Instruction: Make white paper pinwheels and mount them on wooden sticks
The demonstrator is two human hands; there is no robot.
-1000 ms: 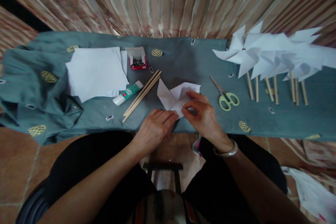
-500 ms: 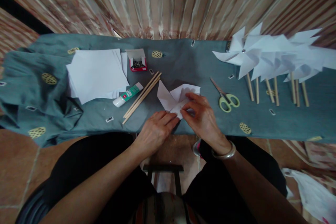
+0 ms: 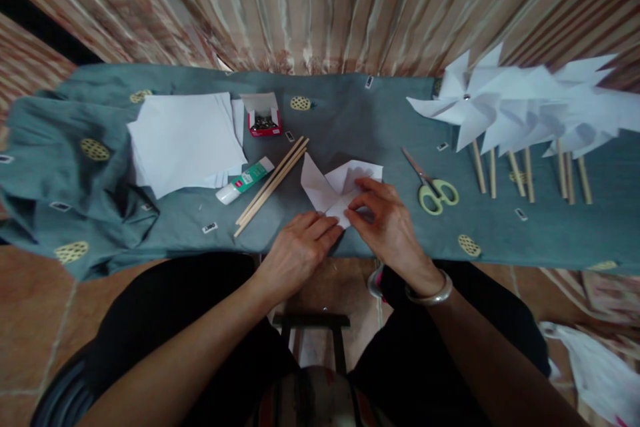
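Both hands, left hand (image 3: 299,245) and right hand (image 3: 387,223), pinched the folded paper (image 3: 330,188) flat on the counter (image 3: 350,120), grips clamped to steady its flaps.

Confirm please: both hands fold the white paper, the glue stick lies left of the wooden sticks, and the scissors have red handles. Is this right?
Not quite. In the head view the scissors have pale green handles, not red. The rest holds: both hands, left hand and right hand, fold the white paper, and the glue stick lies left of the wooden sticks.
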